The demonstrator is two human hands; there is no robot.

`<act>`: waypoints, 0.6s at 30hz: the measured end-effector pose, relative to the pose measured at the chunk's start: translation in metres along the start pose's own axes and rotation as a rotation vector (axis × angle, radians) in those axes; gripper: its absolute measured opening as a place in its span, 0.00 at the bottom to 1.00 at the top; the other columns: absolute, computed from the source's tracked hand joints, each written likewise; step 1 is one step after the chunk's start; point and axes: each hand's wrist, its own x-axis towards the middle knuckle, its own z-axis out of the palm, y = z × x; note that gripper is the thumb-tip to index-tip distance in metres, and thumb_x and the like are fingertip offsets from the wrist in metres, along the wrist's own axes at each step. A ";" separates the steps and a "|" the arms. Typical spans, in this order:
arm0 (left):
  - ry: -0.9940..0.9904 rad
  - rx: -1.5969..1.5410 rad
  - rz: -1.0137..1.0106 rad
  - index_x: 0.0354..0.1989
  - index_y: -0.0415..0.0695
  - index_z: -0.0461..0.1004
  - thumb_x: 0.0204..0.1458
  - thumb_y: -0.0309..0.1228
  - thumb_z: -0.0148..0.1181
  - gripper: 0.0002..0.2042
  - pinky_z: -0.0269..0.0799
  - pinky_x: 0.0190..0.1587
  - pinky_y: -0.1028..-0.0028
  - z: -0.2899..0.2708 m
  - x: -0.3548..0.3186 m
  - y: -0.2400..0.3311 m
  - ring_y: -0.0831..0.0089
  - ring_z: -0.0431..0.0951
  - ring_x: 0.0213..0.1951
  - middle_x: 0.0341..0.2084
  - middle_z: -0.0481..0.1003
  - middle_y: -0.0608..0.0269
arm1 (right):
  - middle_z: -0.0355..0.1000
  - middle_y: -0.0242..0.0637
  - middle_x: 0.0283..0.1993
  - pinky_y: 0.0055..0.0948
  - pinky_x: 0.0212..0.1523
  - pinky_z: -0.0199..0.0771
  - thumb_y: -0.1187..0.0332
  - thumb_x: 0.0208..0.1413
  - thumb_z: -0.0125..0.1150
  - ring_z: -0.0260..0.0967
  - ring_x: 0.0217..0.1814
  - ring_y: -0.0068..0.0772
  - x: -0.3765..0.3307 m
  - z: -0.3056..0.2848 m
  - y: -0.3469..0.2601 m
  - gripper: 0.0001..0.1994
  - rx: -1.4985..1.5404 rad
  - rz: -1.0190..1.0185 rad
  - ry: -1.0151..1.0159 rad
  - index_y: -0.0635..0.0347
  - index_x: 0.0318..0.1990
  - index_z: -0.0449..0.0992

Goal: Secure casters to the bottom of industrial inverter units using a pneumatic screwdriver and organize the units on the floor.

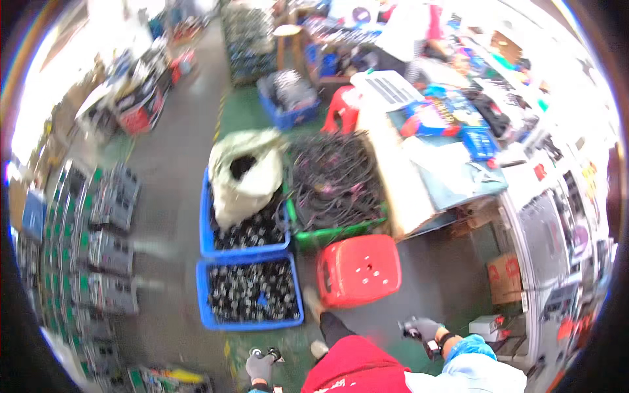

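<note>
My left hand (261, 365), in a grey glove, is low in the view below the lower blue crate. Its fingers look apart, with small dark pieces at the tips and nothing plainly held. My right hand (424, 329), also gloved in grey with a dark band at the wrist, hangs over the floor to the right of my red garment (357, 370). Motion blurs its fingers, and a dark shape shows at their tips. Nearest ahead are a red plastic stool (360, 270) and a blue crate (204, 304) full of small black parts.
Behind stand another blue crate (206, 229) bearing a pale sack (246, 193), and a green crate (337, 236) of tangled black cables. A cluttered workbench (452, 187) runs along the right. Stacked grey units (111, 249) line the left. A blue bin (288, 119) sits farther off.
</note>
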 end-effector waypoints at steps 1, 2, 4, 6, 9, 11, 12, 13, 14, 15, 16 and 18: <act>0.014 -0.104 0.095 0.24 0.39 0.80 0.33 0.45 0.72 0.19 0.74 0.39 0.62 -0.002 -0.005 0.015 0.55 0.82 0.31 0.22 0.80 0.50 | 0.72 0.26 0.32 0.26 0.30 0.70 0.63 0.60 0.59 0.67 0.30 0.18 -0.029 -0.004 0.031 0.08 0.167 0.134 0.047 0.55 0.41 0.76; 0.048 -0.095 0.157 0.24 0.40 0.81 0.31 0.45 0.73 0.20 0.75 0.39 0.63 -0.002 -0.009 0.032 0.56 0.82 0.31 0.22 0.80 0.50 | 0.74 0.28 0.34 0.26 0.31 0.70 0.63 0.58 0.60 0.68 0.32 0.20 -0.057 -0.002 0.060 0.09 0.341 0.271 0.073 0.53 0.43 0.76; 0.054 -0.016 0.263 0.24 0.39 0.81 0.31 0.45 0.73 0.20 0.75 0.39 0.63 -0.001 -0.017 0.062 0.56 0.82 0.31 0.23 0.80 0.49 | 0.75 0.29 0.34 0.27 0.30 0.70 0.63 0.57 0.62 0.69 0.30 0.22 -0.105 -0.002 0.111 0.10 0.567 0.503 0.117 0.52 0.45 0.77; 0.001 0.091 0.296 0.23 0.39 0.81 0.30 0.46 0.74 0.21 0.75 0.41 0.64 0.010 -0.033 0.085 0.55 0.82 0.32 0.24 0.80 0.49 | 0.73 0.27 0.28 0.28 0.25 0.68 0.64 0.57 0.61 0.67 0.25 0.23 -0.139 -0.009 0.155 0.08 0.645 0.596 0.180 0.51 0.42 0.78; -0.059 0.156 0.431 0.24 0.39 0.82 0.30 0.46 0.73 0.21 0.75 0.41 0.65 0.035 -0.059 0.116 0.55 0.81 0.32 0.25 0.80 0.49 | 0.72 0.26 0.26 0.29 0.23 0.66 0.63 0.58 0.61 0.65 0.22 0.23 -0.165 -0.011 0.207 0.06 0.895 0.519 0.336 0.52 0.38 0.79; 0.037 0.093 0.571 0.18 0.39 0.81 0.33 0.42 0.71 0.16 0.74 0.30 0.69 0.059 -0.083 0.139 0.66 0.79 0.20 0.13 0.77 0.59 | 0.72 0.26 0.27 0.29 0.25 0.67 0.63 0.57 0.63 0.66 0.25 0.24 -0.168 -0.021 0.229 0.06 0.939 0.523 0.404 0.52 0.37 0.79; -0.040 0.091 0.600 0.18 0.39 0.81 0.34 0.41 0.70 0.15 0.73 0.29 0.69 0.071 -0.094 0.153 0.67 0.78 0.19 0.13 0.77 0.59 | 0.72 0.26 0.27 0.29 0.26 0.67 0.63 0.57 0.63 0.67 0.26 0.24 -0.164 -0.034 0.236 0.05 0.890 0.409 0.411 0.52 0.36 0.78; -0.124 0.141 0.613 0.18 0.39 0.81 0.34 0.40 0.70 0.14 0.73 0.28 0.70 0.081 -0.107 0.167 0.69 0.78 0.19 0.12 0.76 0.59 | 0.72 0.27 0.27 0.29 0.27 0.68 0.63 0.57 0.63 0.67 0.27 0.25 -0.166 -0.045 0.242 0.05 0.794 0.403 0.485 0.51 0.36 0.78; -0.159 0.091 0.626 0.18 0.38 0.81 0.35 0.39 0.70 0.14 0.72 0.27 0.71 0.093 -0.121 0.186 0.71 0.77 0.18 0.12 0.76 0.59 | 0.73 0.28 0.28 0.29 0.28 0.68 0.63 0.56 0.63 0.69 0.29 0.25 -0.166 -0.054 0.244 0.05 1.199 0.373 0.513 0.52 0.34 0.78; -0.177 0.153 0.630 0.20 0.38 0.81 0.34 0.39 0.71 0.14 0.72 0.26 0.70 0.105 -0.135 0.209 0.71 0.77 0.19 0.14 0.77 0.59 | 0.73 0.27 0.29 0.30 0.30 0.72 0.63 0.57 0.60 0.70 0.28 0.25 -0.172 -0.077 0.247 0.06 1.185 0.339 0.454 0.53 0.34 0.76; -0.174 0.132 0.672 0.21 0.38 0.81 0.34 0.39 0.71 0.14 0.72 0.26 0.69 0.121 -0.151 0.235 0.70 0.77 0.19 0.15 0.77 0.58 | 0.73 0.27 0.29 0.28 0.30 0.72 0.63 0.57 0.61 0.70 0.28 0.25 -0.175 -0.102 0.249 0.06 1.142 0.352 0.473 0.53 0.34 0.76; -0.167 0.181 0.713 0.21 0.40 0.81 0.33 0.42 0.71 0.16 0.74 0.31 0.67 0.152 -0.185 0.295 0.65 0.79 0.23 0.17 0.78 0.56 | 0.74 0.27 0.29 0.27 0.31 0.71 0.64 0.56 0.61 0.70 0.29 0.24 -0.181 -0.153 0.250 0.05 1.131 0.371 0.474 0.53 0.34 0.77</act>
